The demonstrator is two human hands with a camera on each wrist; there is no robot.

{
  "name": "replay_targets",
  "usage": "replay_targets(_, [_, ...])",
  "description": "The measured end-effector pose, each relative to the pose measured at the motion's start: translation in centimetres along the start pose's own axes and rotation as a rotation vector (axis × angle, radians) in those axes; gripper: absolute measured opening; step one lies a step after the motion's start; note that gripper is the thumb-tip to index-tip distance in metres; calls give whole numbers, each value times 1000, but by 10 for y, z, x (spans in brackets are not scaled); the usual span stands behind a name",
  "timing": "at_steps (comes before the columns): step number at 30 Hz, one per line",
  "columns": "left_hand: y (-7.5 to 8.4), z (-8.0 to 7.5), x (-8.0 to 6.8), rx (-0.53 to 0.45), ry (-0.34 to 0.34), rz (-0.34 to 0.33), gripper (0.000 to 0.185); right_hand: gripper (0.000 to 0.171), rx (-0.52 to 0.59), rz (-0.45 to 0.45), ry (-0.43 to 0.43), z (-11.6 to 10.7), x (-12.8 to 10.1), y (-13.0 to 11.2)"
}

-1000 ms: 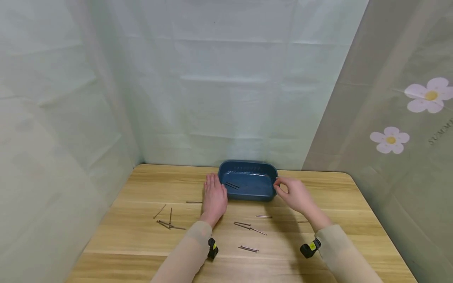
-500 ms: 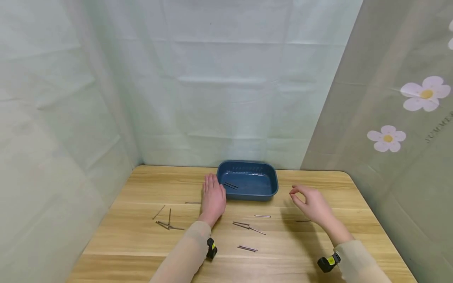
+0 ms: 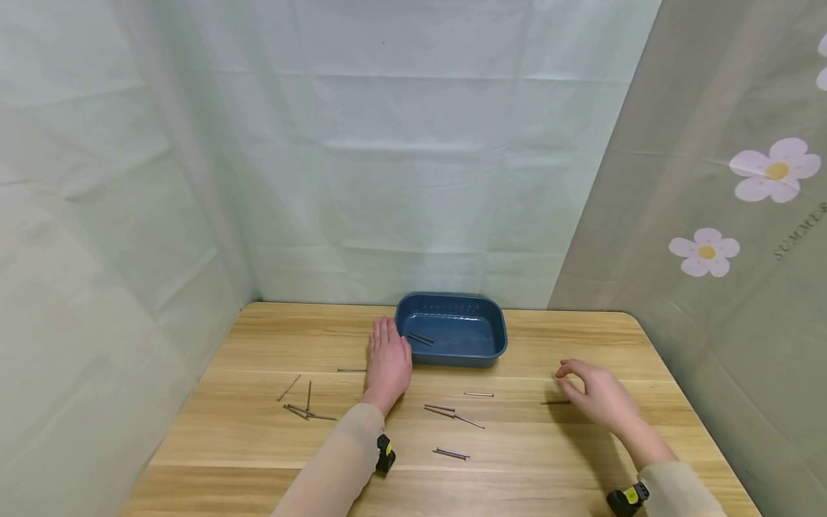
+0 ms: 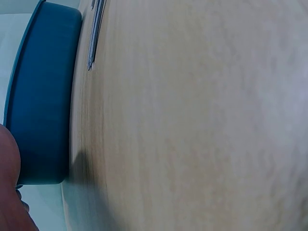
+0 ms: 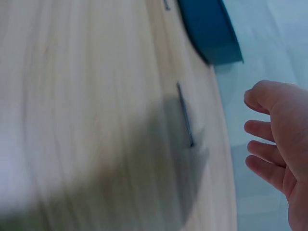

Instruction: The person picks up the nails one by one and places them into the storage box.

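The left hand (image 3: 390, 365) rests with its fingers straight against the left side of a dark blue rectangular tray (image 3: 474, 361). Two thin nails (image 3: 421, 339) lie inside that tray near its left end. Over the right part of the table, the right hand (image 3: 597, 396) hovers with bent, loose fingers and nothing between them. A single nail (image 3: 555, 403) lies on the wood just left of its fingertips. The right wrist view shows this nail (image 5: 185, 115) apart from the hand, in the hand's shadow.
Several nails (image 3: 309, 412) lie in a loose group at the left of the wooden table (image 3: 226, 431). One nail (image 3: 352, 370) is beside the left hand. More nails (image 3: 454, 415) are scattered in front of the tray, and a close pair (image 3: 451, 454) lies nearer. Cloth curtains surround the table.
The right hand has moved from the tray's right rim to the right and nearer, down toward the lone nail. The left hand has stayed against the tray.
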State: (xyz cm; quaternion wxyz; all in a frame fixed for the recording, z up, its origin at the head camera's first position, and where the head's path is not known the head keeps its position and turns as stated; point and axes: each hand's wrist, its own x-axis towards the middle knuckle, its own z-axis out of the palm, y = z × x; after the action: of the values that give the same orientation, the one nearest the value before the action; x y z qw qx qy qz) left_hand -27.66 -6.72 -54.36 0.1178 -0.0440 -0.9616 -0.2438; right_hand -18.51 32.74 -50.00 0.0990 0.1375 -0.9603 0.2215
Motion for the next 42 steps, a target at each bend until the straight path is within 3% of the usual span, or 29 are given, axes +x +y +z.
replay_targets(15, [1, -1, 0, -10, 13, -4, 57, 17, -50, -56, -122, 8, -13, 27])
replay_targets(30, [0, 1, -2, -8, 30, 4, 57, 19, -87, -101, -155, 13, -12, 28])
replay_targets(42, [1, 0, -1, 0, 7, -11, 58, 21, -136, -113, -161, 14, -9, 20])
